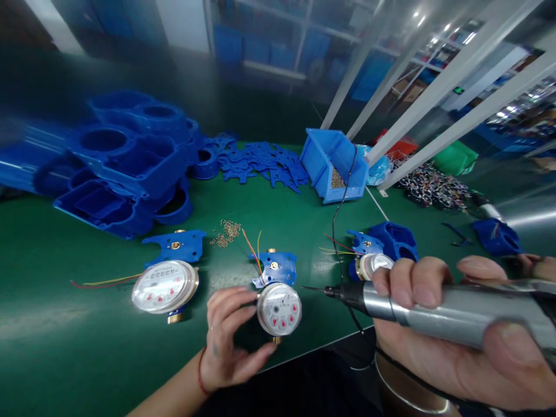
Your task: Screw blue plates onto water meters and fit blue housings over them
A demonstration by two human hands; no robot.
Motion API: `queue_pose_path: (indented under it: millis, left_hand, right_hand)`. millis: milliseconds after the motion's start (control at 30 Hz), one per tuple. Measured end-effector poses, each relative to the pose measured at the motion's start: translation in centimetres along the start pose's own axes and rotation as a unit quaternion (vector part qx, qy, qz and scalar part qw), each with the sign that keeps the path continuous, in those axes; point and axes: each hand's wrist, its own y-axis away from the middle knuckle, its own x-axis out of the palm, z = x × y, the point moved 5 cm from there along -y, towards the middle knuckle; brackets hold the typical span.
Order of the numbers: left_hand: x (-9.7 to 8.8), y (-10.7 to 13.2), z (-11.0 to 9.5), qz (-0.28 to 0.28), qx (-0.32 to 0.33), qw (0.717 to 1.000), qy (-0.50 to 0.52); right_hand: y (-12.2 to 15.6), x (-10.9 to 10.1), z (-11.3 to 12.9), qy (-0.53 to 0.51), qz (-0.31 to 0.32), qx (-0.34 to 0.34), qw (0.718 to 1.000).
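Filling the far left of the green bench [52, 260]: blue housings [143, 168], piled on each other. In front of them, left meter [165, 286] lies dial up, blue bracket [191, 246] at its back edge, red and yellow wires [108, 281] running out to the left.

Next, a loose heap of small brass screws [228, 233] directly on the bench. Below that, left hand [230, 336], red bracelet [201, 373] on the wrist: fingers and thumb curved in a C around the near left side of the middle meter [280, 308], thumb by its front brass fitting. Can't tell if it's gripping or just resting there.

Middle meter sits on the bench between the two hands, dial up, its own bracket and wires behind. Further back, a heap of flat blue plates [260, 159], then a light-blue bin [319, 174] with small brass parts inside.

Right hand [460, 373] is clenched around a silver screwdriver [452, 324]; bit points left, tip just right of the middle meter. Beyond it, right meter [377, 263], partly hidden by the fingers, next to another blue housing.

Back right: red bin [402, 146], tangled cables [434, 185], green bin [456, 156]. Right edge: another person's hand [542, 269].
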Motion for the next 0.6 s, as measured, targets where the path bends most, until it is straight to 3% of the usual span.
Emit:
queue_pose_path:
  millis: [100, 200, 267, 467, 600]
  left_hand:
    - [-0.4, 0.5, -1.0, -0.011, 0.058, 0.998, -0.024]
    - [-0.1, 0.6, -1.1, -0.003, 0.075, 0.997, -0.008]
    - [0.2, 0.3, -0.6, -0.003, 0.052, 0.999, 0.007]
    - [0.1, 0.1, 1.2, -0.020, -0.034, 0.997, 0.060]
    - [-0.1, 0.7, 1.9, -0.009, -0.076, 0.993, 0.086]
  right_hand:
    - [0.0, -0.7, -0.1, -0.020, -0.047, 0.013, 0.999]
    - [-0.6, -0.3, -0.2, 0.001, -0.004, 0.029, 1.000]
    - [-1.2, 0.2, -0.4, 0.035, 0.020, 0.037, 0.998]
    - [-2.1, 1.2, -1.4, 0.070, -0.012, 0.044, 0.996]
    - [-1.4, 0.1, -2.3, 0.068, -0.058, 0.064, 0.994]
